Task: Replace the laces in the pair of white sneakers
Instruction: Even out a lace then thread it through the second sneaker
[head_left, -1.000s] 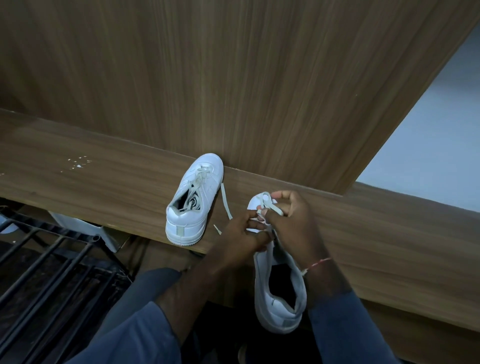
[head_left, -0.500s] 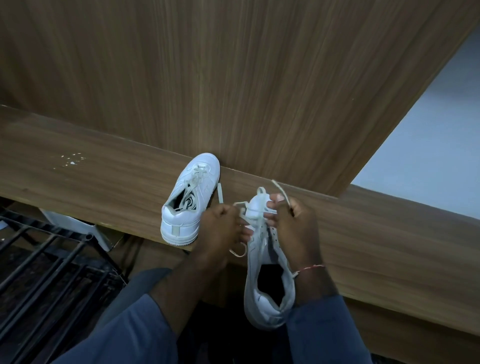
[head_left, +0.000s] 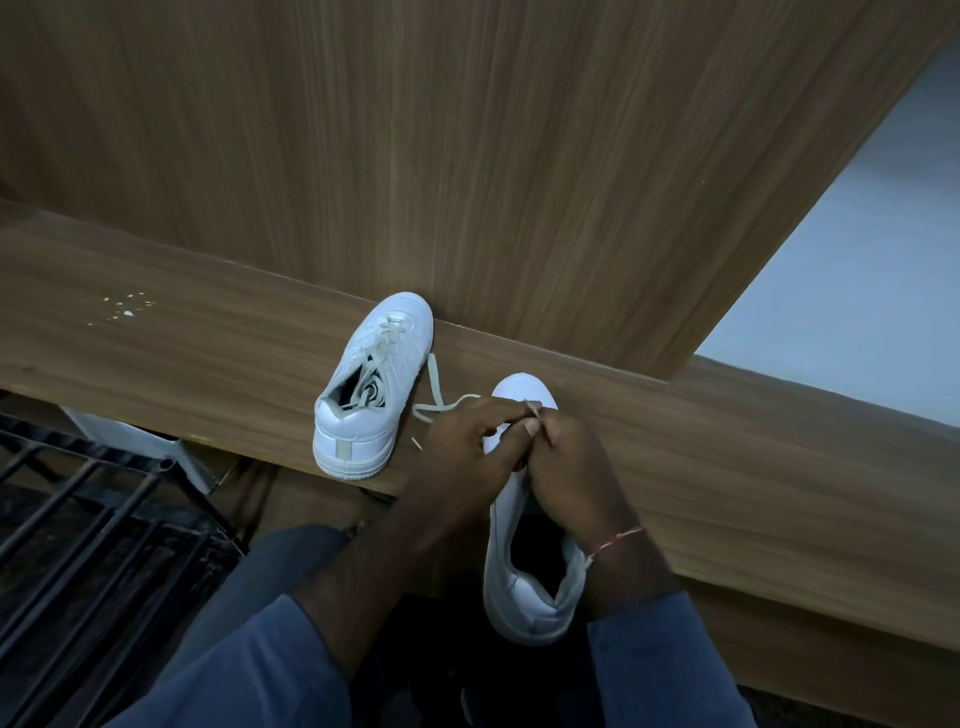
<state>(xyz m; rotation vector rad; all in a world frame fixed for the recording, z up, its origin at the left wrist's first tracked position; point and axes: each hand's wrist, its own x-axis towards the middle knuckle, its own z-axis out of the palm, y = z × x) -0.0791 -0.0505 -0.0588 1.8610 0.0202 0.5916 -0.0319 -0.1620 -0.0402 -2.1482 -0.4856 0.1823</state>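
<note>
While 2 hands work 1 near white leather sneaker (head_left: 524, 587) overhanging the brown wooden ledge (head_left: 208, 353), 1 laced white sneaker (head_left: 374, 384) stands beyond.
Left hand (head_left: 467, 447) and right hand (head_left: 571, 457) both pinch its pale flat lace (head_left: 436, 384); since 0.5 s ago they have drawn together, and the lace now trails leftward.

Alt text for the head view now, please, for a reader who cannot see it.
A person's left hand and right hand pinch a pale lace over the front of a white sneaker whose heel overhangs a wooden ledge. A second sneaker, loosely laced, stands to the left on the ledge, toe against a wooden panel.
</note>
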